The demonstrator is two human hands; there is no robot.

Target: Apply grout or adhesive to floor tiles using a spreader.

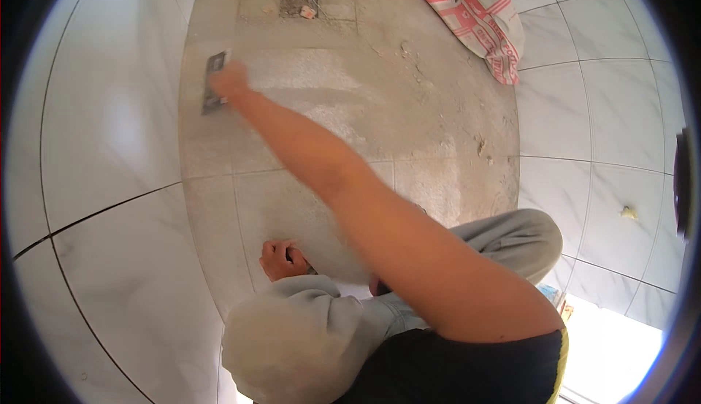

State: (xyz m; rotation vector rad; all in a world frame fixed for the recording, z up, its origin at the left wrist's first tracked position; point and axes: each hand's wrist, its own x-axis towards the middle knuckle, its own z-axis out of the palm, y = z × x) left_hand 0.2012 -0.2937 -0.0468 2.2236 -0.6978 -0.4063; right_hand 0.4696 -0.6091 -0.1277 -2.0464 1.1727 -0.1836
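Note:
My right arm stretches out across the floor to the far left. At its end my right hand (230, 81), smeared by motion, is closed on a dark, flat, rectangular trowel (212, 101). The trowel is on the dusty tiled floor (270, 134), close to the foot of the left wall. Pale, damp-looking smears mark the floor to the right of the hand. My left hand does not show. What looks like the toes of my foot (274, 259), with a black strap, pokes out in front of my left knee (270, 338).
A square recess (296, 1) with a small orange-white piece in it lies in the far floor. A crumpled red-and-white sack (475, 20) leans at the far right wall. Crumbs of debris (480, 145) dot the floor's right side. White marbled tiles cover the left wall (117, 112) and right wall (555, 104).

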